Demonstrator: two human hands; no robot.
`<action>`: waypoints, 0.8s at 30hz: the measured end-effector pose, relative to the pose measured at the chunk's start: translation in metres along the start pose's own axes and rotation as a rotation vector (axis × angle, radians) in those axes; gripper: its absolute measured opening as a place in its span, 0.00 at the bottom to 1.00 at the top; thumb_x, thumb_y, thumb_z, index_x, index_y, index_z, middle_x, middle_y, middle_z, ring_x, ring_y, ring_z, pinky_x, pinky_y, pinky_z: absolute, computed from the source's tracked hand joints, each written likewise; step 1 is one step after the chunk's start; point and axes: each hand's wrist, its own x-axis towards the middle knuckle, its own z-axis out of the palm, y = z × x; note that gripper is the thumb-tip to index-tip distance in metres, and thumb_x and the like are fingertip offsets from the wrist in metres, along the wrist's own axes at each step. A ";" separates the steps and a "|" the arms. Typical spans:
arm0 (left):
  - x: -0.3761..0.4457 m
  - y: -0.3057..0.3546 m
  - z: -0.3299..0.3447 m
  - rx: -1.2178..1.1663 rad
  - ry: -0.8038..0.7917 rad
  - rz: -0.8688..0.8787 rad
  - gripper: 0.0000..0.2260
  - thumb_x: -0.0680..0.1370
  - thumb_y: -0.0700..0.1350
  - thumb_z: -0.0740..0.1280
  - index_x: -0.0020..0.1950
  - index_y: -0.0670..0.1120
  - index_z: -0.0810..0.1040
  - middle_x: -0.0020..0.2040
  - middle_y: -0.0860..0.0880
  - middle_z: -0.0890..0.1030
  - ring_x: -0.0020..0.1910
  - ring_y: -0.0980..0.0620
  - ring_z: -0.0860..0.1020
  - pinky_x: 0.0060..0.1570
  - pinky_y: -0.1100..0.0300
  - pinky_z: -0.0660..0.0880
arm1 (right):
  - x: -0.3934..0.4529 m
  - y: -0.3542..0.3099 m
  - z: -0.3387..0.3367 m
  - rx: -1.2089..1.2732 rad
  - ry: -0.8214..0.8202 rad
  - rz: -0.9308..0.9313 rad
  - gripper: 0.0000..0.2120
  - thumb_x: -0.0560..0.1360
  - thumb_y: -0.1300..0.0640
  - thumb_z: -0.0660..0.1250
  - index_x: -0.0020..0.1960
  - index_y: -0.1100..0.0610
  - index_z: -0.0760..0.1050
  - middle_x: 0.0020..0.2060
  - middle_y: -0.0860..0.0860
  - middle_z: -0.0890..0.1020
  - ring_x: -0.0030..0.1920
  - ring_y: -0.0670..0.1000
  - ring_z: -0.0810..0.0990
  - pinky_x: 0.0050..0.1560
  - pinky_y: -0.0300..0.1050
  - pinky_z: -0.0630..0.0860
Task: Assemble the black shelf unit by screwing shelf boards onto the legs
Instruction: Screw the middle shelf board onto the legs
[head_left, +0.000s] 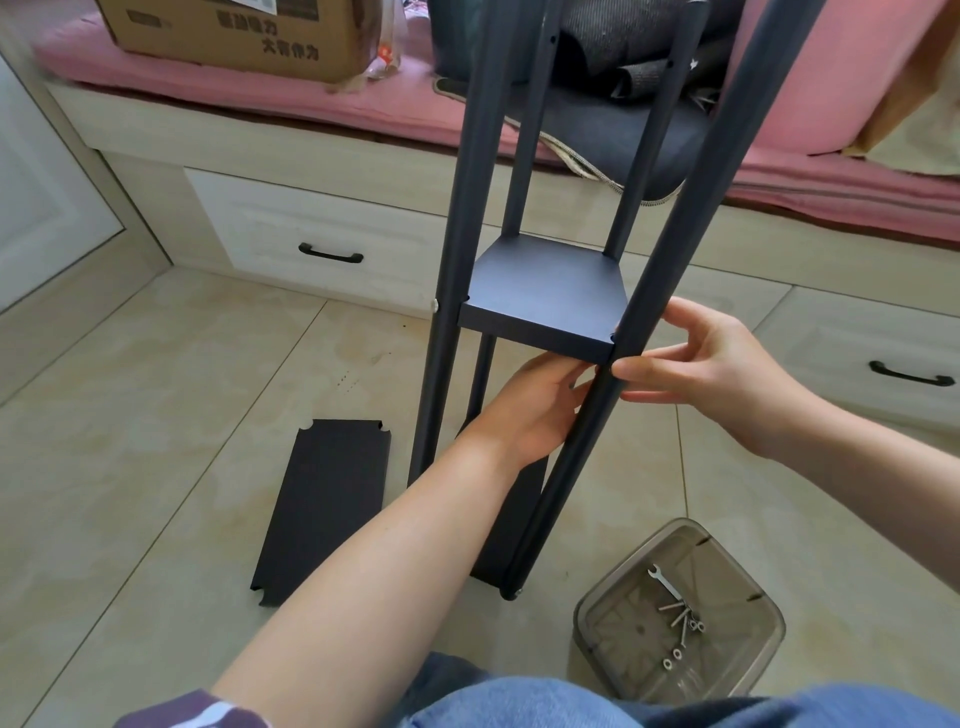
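The shelf unit (540, 291) stood upright on the tiled floor, and everything else is placed from it; its four legs were up, a bottom board (511, 540) sat low between them, and a middle board (545, 296) was seated higher, level between the legs. A silver screw head (435, 305) showed on the outer face of the near left leg (447, 312) at that board's height, so that corner looked fastened; whether the other corners were screwed could not be told. The left hand (524, 410) reached in under the middle board's near right corner, fingers laid up against its underside, apparently supporting it and not curled round anything. The right hand (696, 358) was at the outer side of the near right leg (592, 426), thumb and fingers brought together against the tube at board height; any screw pinched there was hidden. Still to be fitted, by my reading: a loose board (322, 509) lying flat on the floor just left of the unit; spare holes showed on the far legs above. A clear tub (680, 613) near the unit's right foot held a small spanner (667, 584) and a few screws (683, 626).
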 end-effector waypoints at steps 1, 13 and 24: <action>0.000 0.000 0.000 0.009 0.006 0.001 0.11 0.84 0.49 0.61 0.61 0.51 0.81 0.60 0.52 0.82 0.63 0.50 0.77 0.63 0.52 0.72 | 0.000 0.000 0.000 0.002 0.001 -0.002 0.31 0.68 0.60 0.74 0.68 0.46 0.70 0.48 0.48 0.87 0.49 0.52 0.86 0.49 0.46 0.83; 0.001 0.000 -0.002 -0.048 0.081 -0.010 0.10 0.84 0.48 0.62 0.60 0.49 0.82 0.56 0.52 0.83 0.60 0.50 0.78 0.58 0.55 0.74 | 0.004 -0.001 0.000 -0.007 0.020 0.000 0.28 0.70 0.61 0.74 0.65 0.44 0.71 0.48 0.49 0.87 0.48 0.52 0.86 0.49 0.48 0.83; 0.002 0.004 -0.002 -0.014 0.065 0.015 0.11 0.84 0.49 0.63 0.61 0.50 0.82 0.65 0.47 0.81 0.69 0.44 0.74 0.64 0.52 0.73 | 0.006 -0.004 0.001 -0.033 0.023 -0.005 0.27 0.70 0.61 0.74 0.64 0.42 0.71 0.48 0.48 0.87 0.47 0.52 0.86 0.52 0.53 0.82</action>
